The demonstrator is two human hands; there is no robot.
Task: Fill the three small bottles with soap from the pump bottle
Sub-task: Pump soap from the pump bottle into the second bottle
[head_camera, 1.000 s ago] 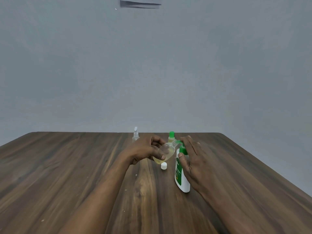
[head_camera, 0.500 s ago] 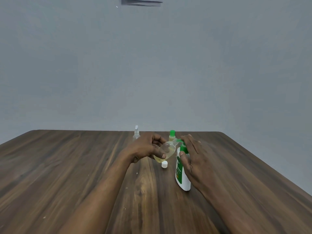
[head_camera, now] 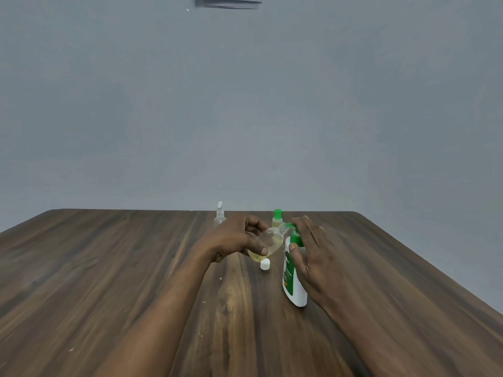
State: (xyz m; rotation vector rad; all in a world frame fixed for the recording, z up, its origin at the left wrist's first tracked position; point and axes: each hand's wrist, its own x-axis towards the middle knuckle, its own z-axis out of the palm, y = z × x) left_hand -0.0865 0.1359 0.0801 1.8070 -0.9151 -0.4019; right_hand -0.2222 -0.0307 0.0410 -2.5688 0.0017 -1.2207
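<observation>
Nearest to me, two bare forearms run up the wooden table (head_camera: 109,268) toward the middle. The pump bottle (head_camera: 299,297) stands upright right of centre. The right hand (head_camera: 310,254) is draped over it from the right: the fingers (head_camera: 307,224) lie nearly straight across the green pump head (head_camera: 295,236) and the thumb rests against the collar, so it presses rather than wraps. Just left of the bottle's shoulder, a loose white cap (head_camera: 265,264) sits on the wood.

Above that cap, the left hand (head_camera: 234,238) grips the small clear bottle (head_camera: 268,240), with the fingers curled behind it and the thumb across its lower front. This is the relation I care about. The bottle's long axis slants, base down toward the left and open mouth up toward the right, where it meets the tip of the spout (head_camera: 290,226). Yellowish soap pools at the low end, and I judge the bottle only partly full. The next push on the pump depends on mouth and spout staying lined up. The left hand controls that, and a small slip of it would put soap on the table.

Farther back, a green-capped bottle (head_camera: 277,217) stands behind the spout. It has a yellowish tint, so I take it as already filled. A clear spray bottle (head_camera: 219,214) stands well to its left, and I cannot tell what it holds. Behind them is a plain grey wall.
</observation>
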